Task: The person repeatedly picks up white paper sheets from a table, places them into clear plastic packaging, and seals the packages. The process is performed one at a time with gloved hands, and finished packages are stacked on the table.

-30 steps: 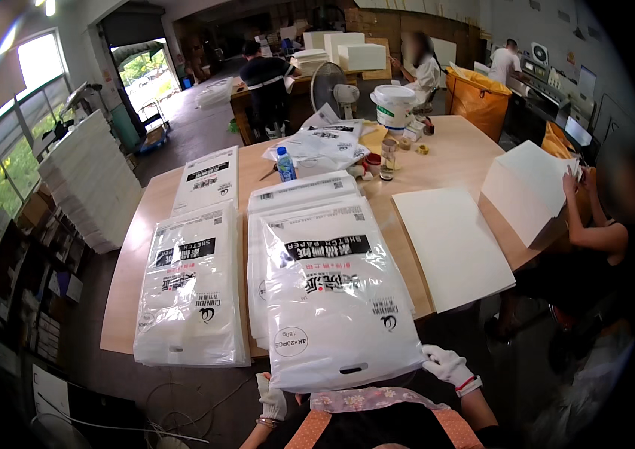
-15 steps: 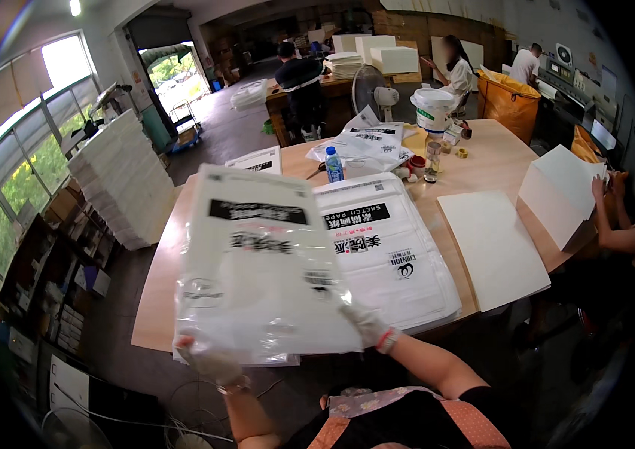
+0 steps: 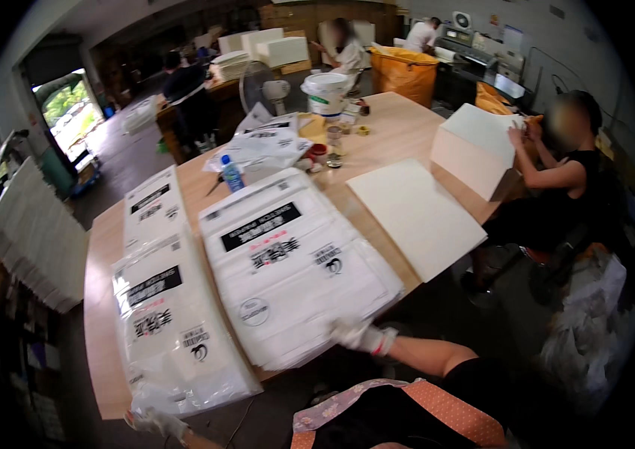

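Note:
My gloved left hand [image 3: 157, 423] is at the lower left corner of a clear plastic pack of white paper [image 3: 175, 367], its fingers closed on the edge. The pack lies flat on the left of the table, overlapping a similar pack [image 3: 151, 217] farther back. My gloved right hand [image 3: 362, 337] has its fingers stretched out at the near right edge of a thick stack of printed plastic bags [image 3: 302, 292]. No pack is in it. The bags lie beside the pack, black print upward.
To the right lies a large stack of white sheets [image 3: 418, 213] on cardboard. A seated person [image 3: 568, 172] handles a white block [image 3: 474, 150]. A blue-capped bottle [image 3: 232, 176], a glass jar [image 3: 334, 147] and a white bucket [image 3: 326, 96] stand farther back on the table [image 3: 400, 112].
The pack held up in both hands has come down onto the table's left side. My right hand has left it for the bag stack's edge. The view has turned right.

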The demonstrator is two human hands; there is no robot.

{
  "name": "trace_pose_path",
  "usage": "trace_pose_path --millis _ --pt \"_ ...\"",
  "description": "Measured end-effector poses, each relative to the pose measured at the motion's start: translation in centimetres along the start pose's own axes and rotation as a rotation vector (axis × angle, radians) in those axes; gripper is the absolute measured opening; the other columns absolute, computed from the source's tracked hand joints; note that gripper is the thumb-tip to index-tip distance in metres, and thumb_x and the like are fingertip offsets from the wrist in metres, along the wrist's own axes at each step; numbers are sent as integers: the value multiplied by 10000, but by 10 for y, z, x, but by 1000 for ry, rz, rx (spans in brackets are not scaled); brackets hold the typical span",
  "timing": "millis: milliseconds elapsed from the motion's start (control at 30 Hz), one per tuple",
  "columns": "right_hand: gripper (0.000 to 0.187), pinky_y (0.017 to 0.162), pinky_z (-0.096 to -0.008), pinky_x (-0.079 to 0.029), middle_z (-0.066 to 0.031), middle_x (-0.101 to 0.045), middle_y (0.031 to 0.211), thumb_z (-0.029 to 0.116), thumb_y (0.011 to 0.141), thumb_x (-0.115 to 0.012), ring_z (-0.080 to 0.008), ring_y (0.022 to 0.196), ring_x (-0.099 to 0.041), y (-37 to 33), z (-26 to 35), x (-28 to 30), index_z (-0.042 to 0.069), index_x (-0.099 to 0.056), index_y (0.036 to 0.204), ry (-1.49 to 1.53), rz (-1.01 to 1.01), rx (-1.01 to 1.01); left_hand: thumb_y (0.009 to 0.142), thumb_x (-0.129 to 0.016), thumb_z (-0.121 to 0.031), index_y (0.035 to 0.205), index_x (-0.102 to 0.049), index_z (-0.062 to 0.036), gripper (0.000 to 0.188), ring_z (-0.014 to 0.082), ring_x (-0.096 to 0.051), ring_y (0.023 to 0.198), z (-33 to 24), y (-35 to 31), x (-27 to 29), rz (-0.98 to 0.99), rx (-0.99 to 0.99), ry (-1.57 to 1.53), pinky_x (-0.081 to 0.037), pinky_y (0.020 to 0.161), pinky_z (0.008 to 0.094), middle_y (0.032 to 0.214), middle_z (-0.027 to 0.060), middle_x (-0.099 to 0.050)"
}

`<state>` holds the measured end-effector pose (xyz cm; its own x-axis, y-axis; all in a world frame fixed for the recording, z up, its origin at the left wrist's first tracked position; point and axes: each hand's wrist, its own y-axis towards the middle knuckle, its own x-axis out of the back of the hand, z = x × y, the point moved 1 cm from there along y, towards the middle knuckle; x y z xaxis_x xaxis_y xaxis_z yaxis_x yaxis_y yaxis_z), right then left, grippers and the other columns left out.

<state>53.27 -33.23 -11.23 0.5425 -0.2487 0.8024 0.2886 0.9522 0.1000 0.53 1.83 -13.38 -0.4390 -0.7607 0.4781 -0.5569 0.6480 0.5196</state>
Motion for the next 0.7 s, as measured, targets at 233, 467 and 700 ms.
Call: trace_pose_path --millis 233,467,700 --pt "796 1048 -401 -301 -160 -303 1383 327 732 -678 -304 1282 -310 -120 -172 184 58 -290 1373 -764 61 -657 958 -371 -310 1095 -524 14 383 208 -538 966 -214 -186 48 810 -91 -1129 -445 872 327 1033 95 -549" --pt "1101 907 -401 -427 -231 -541 1159 538 586 -755 -371 1078 -515 -109 -214 236 42 -205 1400 -265 64 -605 730 -528 142 977 -567 -59 322 197 -585 744 -363 -303 91 1099 -846 -964 -479 651 278 847 94 -615" --pt "891 769 -430 -475 -192 -636 942 569 686 -657 -371 864 -602 -112 -252 240 53 -333 1336 -230 -16 -511 690 -494 86 1002 -558 -30 338 169 -566 844 -443 -423 126 1981 -881 -876 -474 773 266 963 69 -571"
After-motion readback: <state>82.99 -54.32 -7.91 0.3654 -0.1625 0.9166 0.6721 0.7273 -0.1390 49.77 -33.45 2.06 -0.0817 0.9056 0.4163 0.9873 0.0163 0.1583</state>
